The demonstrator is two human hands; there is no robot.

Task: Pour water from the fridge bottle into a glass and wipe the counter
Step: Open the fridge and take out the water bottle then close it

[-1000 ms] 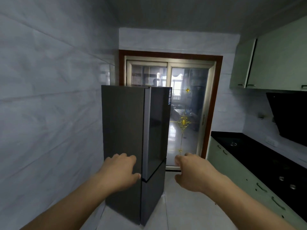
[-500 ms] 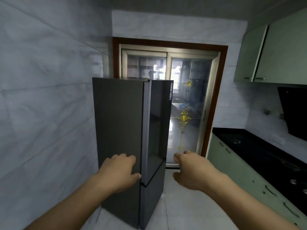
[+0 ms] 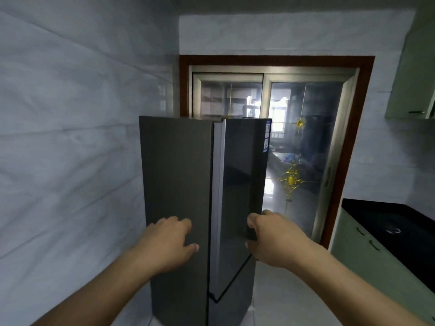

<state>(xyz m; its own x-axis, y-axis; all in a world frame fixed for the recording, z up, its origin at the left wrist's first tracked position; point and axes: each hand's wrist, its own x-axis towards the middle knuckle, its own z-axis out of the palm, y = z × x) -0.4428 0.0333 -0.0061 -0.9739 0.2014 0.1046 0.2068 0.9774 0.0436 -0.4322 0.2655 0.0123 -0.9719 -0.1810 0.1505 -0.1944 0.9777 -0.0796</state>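
Our right hand curls round the far edge of the fridge door. Our left hand, relaxed and holding nothing, hovers by the fridge, which stands against the wall. The counter lies well right.

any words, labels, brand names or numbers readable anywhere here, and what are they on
No text here can be read.
On the sticker strip at the top right corner of the fridge door: blue and white print, too small and blurred to read.
On the glass door: only a gold ornament, no lettering.
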